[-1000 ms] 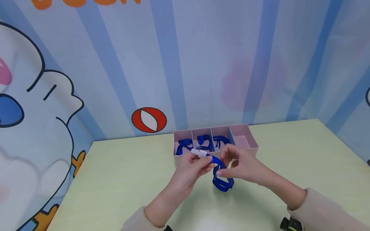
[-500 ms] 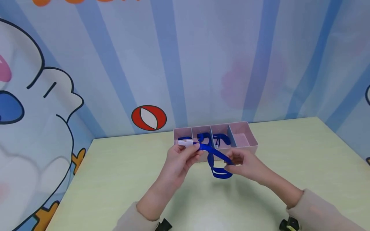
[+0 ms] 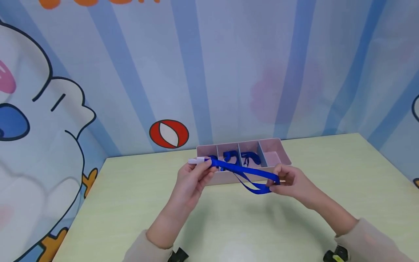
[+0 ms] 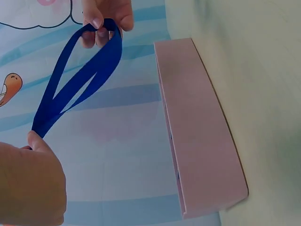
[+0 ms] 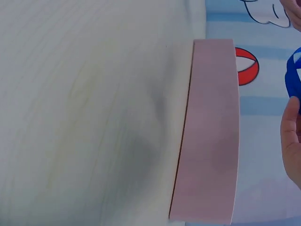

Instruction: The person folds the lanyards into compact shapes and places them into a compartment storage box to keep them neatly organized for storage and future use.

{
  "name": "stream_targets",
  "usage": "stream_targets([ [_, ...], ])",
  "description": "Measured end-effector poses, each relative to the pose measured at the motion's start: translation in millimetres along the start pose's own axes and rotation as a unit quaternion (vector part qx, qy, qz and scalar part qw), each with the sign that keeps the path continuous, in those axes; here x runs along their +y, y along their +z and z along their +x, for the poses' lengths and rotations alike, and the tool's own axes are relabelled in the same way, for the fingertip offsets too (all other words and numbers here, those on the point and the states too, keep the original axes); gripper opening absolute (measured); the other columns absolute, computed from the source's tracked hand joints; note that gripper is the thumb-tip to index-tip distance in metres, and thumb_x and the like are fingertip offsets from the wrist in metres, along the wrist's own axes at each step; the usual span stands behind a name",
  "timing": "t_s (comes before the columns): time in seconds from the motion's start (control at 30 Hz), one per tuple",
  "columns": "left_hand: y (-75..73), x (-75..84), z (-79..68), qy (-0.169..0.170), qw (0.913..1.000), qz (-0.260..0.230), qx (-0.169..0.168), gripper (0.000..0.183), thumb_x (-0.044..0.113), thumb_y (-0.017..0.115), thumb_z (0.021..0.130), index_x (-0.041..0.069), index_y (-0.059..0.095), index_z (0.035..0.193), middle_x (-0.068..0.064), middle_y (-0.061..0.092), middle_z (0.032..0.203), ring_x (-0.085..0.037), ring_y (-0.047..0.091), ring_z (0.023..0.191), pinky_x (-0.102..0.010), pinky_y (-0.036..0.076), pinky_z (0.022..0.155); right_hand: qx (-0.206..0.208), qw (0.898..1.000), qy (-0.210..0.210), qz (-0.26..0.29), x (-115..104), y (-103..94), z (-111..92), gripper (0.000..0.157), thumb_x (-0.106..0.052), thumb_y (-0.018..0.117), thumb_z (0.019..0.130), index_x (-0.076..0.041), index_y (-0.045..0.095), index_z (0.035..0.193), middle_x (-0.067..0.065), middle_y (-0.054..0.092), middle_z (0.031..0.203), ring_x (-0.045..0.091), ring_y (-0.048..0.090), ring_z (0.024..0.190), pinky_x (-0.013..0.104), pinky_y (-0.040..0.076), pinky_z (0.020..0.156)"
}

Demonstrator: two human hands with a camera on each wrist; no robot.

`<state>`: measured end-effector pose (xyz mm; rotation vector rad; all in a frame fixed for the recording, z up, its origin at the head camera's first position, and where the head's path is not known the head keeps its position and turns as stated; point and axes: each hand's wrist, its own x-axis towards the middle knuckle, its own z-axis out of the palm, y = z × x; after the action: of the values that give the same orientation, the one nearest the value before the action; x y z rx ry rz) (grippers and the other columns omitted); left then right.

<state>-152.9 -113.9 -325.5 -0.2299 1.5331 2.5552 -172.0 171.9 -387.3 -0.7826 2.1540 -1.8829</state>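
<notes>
A blue lanyard [image 3: 243, 170] with a white plastic end piece [image 3: 196, 160] is stretched between both hands, above the table and in front of the box. My left hand [image 3: 190, 182] pinches it close to the white end, between thumb and fingers. The looped far end is held by my right hand [image 3: 291, 183], whose fingertips pinch the strap. Loose loops [image 4: 84, 77] hang between the hands in the left wrist view. At the right wrist view's edge, only part of the lanyard [image 5: 294, 77] shows.
Behind the hands stands a pink box [image 3: 237, 177] with dividers. Blue lanyards [image 3: 251, 158] lie in its left and middle compartments; no lanyard shows in the right one. The box rests on a pale table [image 3: 147, 193] against a printed backdrop [image 3: 226, 72].
My hands have moved apart, the left one leftward and the right one rightward. The lanyard went from a bunched coil to a stretched loop, now pinched by the right hand.
</notes>
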Motion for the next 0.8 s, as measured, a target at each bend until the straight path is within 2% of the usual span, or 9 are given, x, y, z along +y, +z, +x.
stream_targets([
  [0.13, -3.1, -3.4, 1.7, -0.011, 0.9999, 0.001, 0.012, 0.023, 0.007, 0.058, 0.092, -0.002, 0.051, 0.112, -0.004, 0.065, 0.084, -0.008, 0.067, 0.074, -0.018, 0.052, 0.074, 0.048, 0.998, -0.017, 0.030, 3.2, -4.6, -2.9, 0.021, 0.005, 0.056, 0.089, -0.015, 0.055, 0.094, -0.001, 0.060, 0.094, 0.015, 0.062, 0.083, 0.028, 0.055, 0.071],
  [0.3, -5.0, -9.3, 2.9, -0.033, 0.9993, 0.010, 0.016, 0.024, 0.006, 0.059, 0.091, -0.003, 0.052, 0.112, -0.005, 0.064, 0.083, -0.008, 0.066, 0.073, -0.018, 0.052, 0.072, 0.103, 0.991, -0.042, 0.068, 6.4, -10.7, -2.3, 0.027, 0.012, 0.049, 0.089, -0.013, 0.054, 0.094, -0.001, 0.056, 0.088, 0.012, 0.060, 0.076, 0.024, 0.055, 0.068],
  [0.43, -4.1, -13.7, 2.7, -0.039, 0.9989, 0.022, 0.010, 0.026, 0.006, 0.060, 0.091, -0.004, 0.051, 0.113, -0.005, 0.063, 0.083, -0.008, 0.066, 0.072, -0.018, 0.052, 0.071, 0.170, 0.983, -0.044, 0.044, 3.5, -9.9, -0.1, 0.020, 0.013, 0.047, 0.090, -0.006, 0.053, 0.096, 0.000, 0.054, 0.086, 0.012, 0.058, 0.072, 0.020, 0.054, 0.064],
  [0.53, -2.9, -17.2, 1.5, -0.042, 0.9986, 0.033, 0.001, 0.029, 0.007, 0.061, 0.090, -0.004, 0.051, 0.115, -0.005, 0.064, 0.084, -0.008, 0.066, 0.072, -0.017, 0.053, 0.070, 0.223, 0.974, -0.044, -0.016, 1.3, -6.6, 2.3, 0.016, 0.013, 0.045, 0.090, 0.003, 0.050, 0.102, 0.002, 0.052, 0.088, 0.011, 0.056, 0.071, 0.019, 0.053, 0.059],
  [0.63, -1.6, -21.2, -0.8, -0.045, 0.9981, 0.042, -0.007, 0.032, 0.007, 0.062, 0.090, -0.005, 0.050, 0.117, -0.005, 0.064, 0.083, -0.008, 0.065, 0.071, -0.017, 0.052, 0.069, 0.273, 0.955, -0.044, -0.109, 0.4, -2.8, 5.0, 0.020, 0.012, 0.046, 0.090, 0.006, 0.050, 0.109, 0.005, 0.047, 0.086, 0.011, 0.055, 0.068, 0.019, 0.051, 0.053],
  [0.7, -0.5, -24.0, -2.1, -0.047, 0.9973, 0.054, -0.015, 0.031, 0.007, 0.062, 0.089, -0.006, 0.050, 0.115, -0.004, 0.065, 0.081, -0.007, 0.065, 0.069, -0.016, 0.052, 0.068, 0.311, 0.932, -0.044, -0.179, 0.3, -0.8, 6.9, 0.022, 0.010, 0.047, 0.090, 0.005, 0.053, 0.111, 0.007, 0.046, 0.084, 0.012, 0.055, 0.066, 0.018, 0.050, 0.051],
  [0.8, 1.9, -28.4, -3.6, -0.045, 0.9957, 0.075, -0.029, 0.026, 0.006, 0.062, 0.089, -0.006, 0.052, 0.109, -0.004, 0.065, 0.079, -0.007, 0.065, 0.068, -0.017, 0.053, 0.068, 0.366, 0.897, -0.035, -0.245, -0.8, 2.4, 10.8, 0.020, 0.004, 0.046, 0.093, 0.003, 0.056, 0.110, 0.009, 0.046, 0.083, 0.013, 0.049, 0.063, 0.015, 0.044, 0.050],
])
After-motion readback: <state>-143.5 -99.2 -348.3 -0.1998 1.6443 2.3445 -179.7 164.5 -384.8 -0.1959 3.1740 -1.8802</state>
